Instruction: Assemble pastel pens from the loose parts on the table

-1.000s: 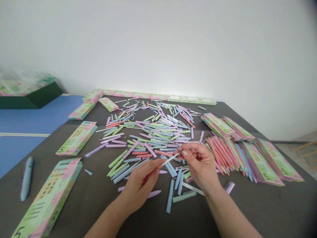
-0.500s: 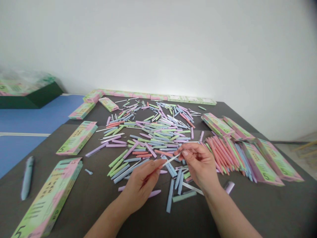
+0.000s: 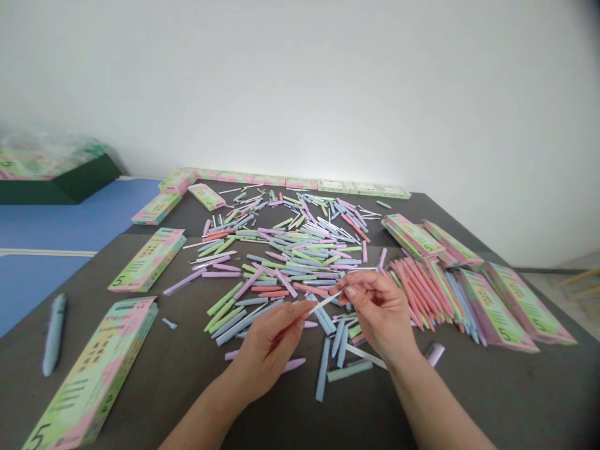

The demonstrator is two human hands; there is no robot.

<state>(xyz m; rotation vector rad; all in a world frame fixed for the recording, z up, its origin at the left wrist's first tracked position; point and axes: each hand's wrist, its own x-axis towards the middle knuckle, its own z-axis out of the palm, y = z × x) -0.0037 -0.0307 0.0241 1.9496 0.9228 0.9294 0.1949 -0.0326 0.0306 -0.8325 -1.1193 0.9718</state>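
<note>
Between my two hands is a thin white pen refill (image 3: 325,303), tilted up to the right. My left hand (image 3: 272,340) pinches its lower end, and the fingertips of my right hand (image 3: 375,303) close on its upper end. Below and behind the hands lies a loose heap of pastel pen barrels and caps (image 3: 309,250) in purple, green, blue and coral, mixed with white refills. A blue pen barrel (image 3: 322,370) and a grey-green one (image 3: 349,371) lie just under my hands. Right of my right hand, coral pens (image 3: 415,290) are lined up beside green and blue ones.
Printed cartons stand at left (image 3: 94,375), at right (image 3: 499,309) and in a row (image 3: 300,183) along the wall. A single thick blue pen (image 3: 55,335) lies at the far left. On a blue surface (image 3: 70,215) sits a dark green box (image 3: 60,184) with plastic-wrapped packs.
Both hands keep the same hold on the refill, with almost no movement. The whole view has shifted very slightly.
</note>
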